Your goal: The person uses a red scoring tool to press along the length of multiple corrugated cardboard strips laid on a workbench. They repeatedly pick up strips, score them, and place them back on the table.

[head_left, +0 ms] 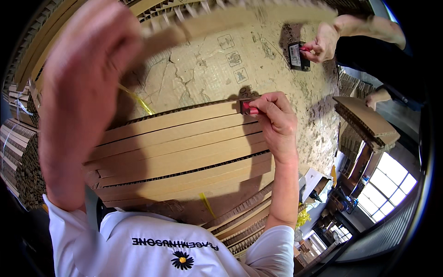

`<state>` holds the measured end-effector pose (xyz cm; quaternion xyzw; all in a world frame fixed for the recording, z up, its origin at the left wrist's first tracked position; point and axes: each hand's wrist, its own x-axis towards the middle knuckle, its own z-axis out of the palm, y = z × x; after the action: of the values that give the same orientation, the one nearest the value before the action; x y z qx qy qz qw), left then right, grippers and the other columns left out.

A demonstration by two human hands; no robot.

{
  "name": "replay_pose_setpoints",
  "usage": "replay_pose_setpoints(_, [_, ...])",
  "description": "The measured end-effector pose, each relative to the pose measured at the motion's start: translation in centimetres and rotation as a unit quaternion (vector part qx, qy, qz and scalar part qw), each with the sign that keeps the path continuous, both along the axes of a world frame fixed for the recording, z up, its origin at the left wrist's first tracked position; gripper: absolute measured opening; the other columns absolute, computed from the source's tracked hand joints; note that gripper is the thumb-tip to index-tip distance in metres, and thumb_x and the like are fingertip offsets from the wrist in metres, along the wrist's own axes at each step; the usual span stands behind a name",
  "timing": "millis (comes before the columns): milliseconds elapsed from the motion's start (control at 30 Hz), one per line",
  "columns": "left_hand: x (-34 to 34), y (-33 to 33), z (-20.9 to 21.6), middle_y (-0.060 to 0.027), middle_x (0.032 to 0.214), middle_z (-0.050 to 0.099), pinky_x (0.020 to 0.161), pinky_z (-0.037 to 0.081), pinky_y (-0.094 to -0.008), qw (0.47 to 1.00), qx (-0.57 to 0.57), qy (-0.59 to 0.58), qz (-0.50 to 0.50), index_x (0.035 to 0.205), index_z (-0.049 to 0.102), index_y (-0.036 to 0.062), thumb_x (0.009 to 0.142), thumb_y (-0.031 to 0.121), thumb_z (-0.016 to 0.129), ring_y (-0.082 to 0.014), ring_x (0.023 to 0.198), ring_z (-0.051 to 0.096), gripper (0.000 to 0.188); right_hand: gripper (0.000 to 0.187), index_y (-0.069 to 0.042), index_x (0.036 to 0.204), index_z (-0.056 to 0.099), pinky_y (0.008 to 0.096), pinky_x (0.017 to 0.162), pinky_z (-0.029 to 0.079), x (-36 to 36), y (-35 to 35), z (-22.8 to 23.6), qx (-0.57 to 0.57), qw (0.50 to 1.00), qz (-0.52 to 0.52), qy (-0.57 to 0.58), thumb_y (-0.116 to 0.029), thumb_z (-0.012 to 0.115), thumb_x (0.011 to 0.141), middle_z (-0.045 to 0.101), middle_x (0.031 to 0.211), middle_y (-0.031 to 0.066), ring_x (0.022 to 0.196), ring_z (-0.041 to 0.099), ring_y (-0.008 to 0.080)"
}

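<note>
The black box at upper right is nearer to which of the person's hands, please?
Right: the right hand is below the black box in view; the left hand is far to its left.

The person wears a white T-shirt point(124, 254) with short sleeves point(277, 247). Black letters point(171, 243) run across the front, beside a black flower point(177, 261) with a yellow middle point(182, 260). The left hand point(99, 34) and right hand point(279, 121) are bare.
</note>
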<state>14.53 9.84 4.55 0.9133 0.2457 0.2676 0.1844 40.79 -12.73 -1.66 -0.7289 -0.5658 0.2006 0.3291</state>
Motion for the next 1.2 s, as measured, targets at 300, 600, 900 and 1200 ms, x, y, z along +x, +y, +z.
replay_pose_setpoints(300, [-0.6,0.8,-2.3,-0.01,0.104,0.066,0.088,0.055,-0.0315,0.995,0.035,-0.018,0.088,0.112,0.067,0.0017,0.097,0.001,0.068,-0.0223,0.098,0.067,0.015,0.031,-0.001,0.1,0.075,0.027,0.071,0.055,0.1,-0.1,0.6,-0.024,0.998,0.021,-0.058,0.02,0.072,0.078,0.066,0.097,0.0078,0.083,0.067,0.018])
replay_pose_setpoints(600, [0.8,-8.2,-9.0,-0.0146,0.092,0.054,0.075,0.048,-0.0396,0.95,-0.3,0.06,-0.068,0.096,0.062,-0.0016,0.092,0.003,0.069,-0.0335,0.085,0.058,0.009,0.026,-0.006,0.095,0.076,0.0308,0.065,0.055,0.1,0.3,0.4,-0.007,0.998,0.016,-0.058,0.01,0.079,0.075,0.068,0.092,0.0061,0.078,0.069,0.0199])
replay_pose_setpoints(900, [1.0,-8.4,-9.6,-0.0136,0.091,0.054,0.073,0.048,-0.0398,0.952,-0.298,0.044,-0.061,0.095,0.062,0.0003,0.093,0.004,0.069,-0.0325,0.083,0.058,0.008,0.029,-0.004,0.099,0.076,0.0283,0.069,0.053,0.3,0.2,0.6,-0.026,0.996,0.037,-0.076,0.016,0.075,0.078,0.067,0.096,0.0073,0.082,0.067,0.018])
replay_pose_setpoints(1200, [1.6,-9.3,-10.0,-0.0114,0.091,0.055,0.072,0.05,-0.043,0.972,-0.228,0.038,-0.027,0.092,0.063,0.0046,0.091,0.008,0.072,-0.0333,0.084,0.059,0.01,0.025,-0.003,0.097,0.076,0.0279,0.068,0.053,0.2,0.3,1.3,-0.025,0.996,0.038,-0.071,0.012,0.077,0.078,0.068,0.095,0.0073,0.082,0.067,0.0189])
